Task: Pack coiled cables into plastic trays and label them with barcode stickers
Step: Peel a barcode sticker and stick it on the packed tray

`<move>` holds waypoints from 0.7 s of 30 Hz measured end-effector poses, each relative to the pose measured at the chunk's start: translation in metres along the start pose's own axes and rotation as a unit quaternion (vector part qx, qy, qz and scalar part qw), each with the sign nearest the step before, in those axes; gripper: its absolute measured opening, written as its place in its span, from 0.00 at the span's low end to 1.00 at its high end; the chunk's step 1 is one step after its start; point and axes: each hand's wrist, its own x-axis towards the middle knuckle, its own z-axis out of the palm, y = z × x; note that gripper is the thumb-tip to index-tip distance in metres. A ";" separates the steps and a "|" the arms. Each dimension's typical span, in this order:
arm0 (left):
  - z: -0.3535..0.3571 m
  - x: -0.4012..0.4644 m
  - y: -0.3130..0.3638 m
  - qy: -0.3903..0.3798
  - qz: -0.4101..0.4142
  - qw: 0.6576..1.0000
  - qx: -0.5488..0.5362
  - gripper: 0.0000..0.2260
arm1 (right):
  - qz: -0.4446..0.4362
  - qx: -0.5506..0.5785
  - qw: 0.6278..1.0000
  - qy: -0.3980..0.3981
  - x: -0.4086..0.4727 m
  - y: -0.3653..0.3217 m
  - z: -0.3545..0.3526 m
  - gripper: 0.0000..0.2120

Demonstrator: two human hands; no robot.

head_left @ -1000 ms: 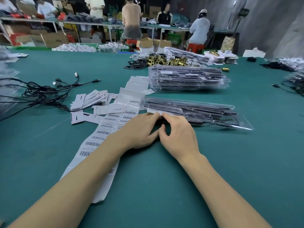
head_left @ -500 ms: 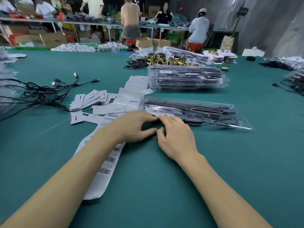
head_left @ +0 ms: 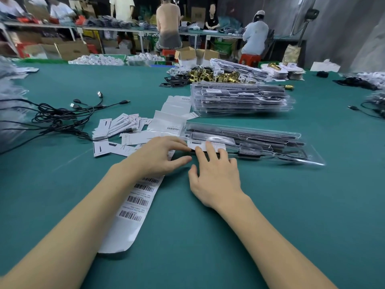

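Observation:
A clear plastic tray (head_left: 270, 140) holding black cable parts lies on the green table (head_left: 281, 215) just beyond my hands. A white sticker (head_left: 217, 146) sits on its near left corner. My right hand (head_left: 214, 180) rests flat, fingers spread, with two fingertips pressing on that sticker. My left hand (head_left: 158, 157) pinches the tray's left end between fingers and thumb. A long strip of barcode stickers (head_left: 135, 203) runs from under my left hand back beneath my left forearm.
A stack of filled trays (head_left: 239, 99) stands behind the near one. White paper cards (head_left: 118, 126) and loose black cables (head_left: 58, 119) lie to the left, brass parts (head_left: 208, 75) farther back, more cables (head_left: 373, 109) at the right edge. People work at benches behind.
The barcode strip has slid toward me and to the right. My right fingers have opened out and moved up onto the sticker on the tray; my left fingers have spread.

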 end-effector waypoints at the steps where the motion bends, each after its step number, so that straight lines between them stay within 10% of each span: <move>1: 0.001 0.000 0.000 -0.005 -0.005 1.000 0.004 0.17 | 0.003 -0.007 1.000 -0.003 0.000 -0.004 0.000 0.28; 16: -0.005 -0.003 -0.001 -0.021 -0.061 0.994 -0.088 0.09 | 0.025 -0.043 0.998 -0.023 0.003 -0.007 -0.002 0.28; 21: -0.015 0.000 -0.011 0.105 -0.094 0.982 -0.126 0.01 | 0.025 -0.040 0.999 -0.020 0.004 -0.007 -0.002 0.26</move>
